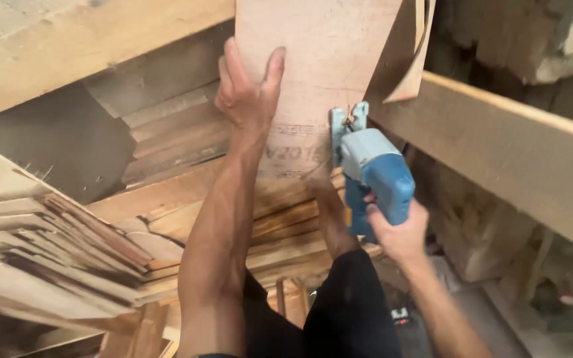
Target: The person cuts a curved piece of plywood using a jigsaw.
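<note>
Pinning the plywood sheet (313, 59) flat, the left hand (247, 93) spreads wide, steadying it while the right hand (399, 232) wraps its grip around the blue jigsaw (376, 176) at the sheet's edge

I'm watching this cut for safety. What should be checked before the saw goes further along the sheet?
1. Left hand flat on the plywood sheet, beside the blade's path: ok.
2. Right hand gripping the blue jigsaw: ok.
3. Saw's base sitting on the sheet: ok.
4. Knee under the sheet, close to the blade: not ok.
5. Curled offcut ahead, free of the blade: cannot tell.
</note>
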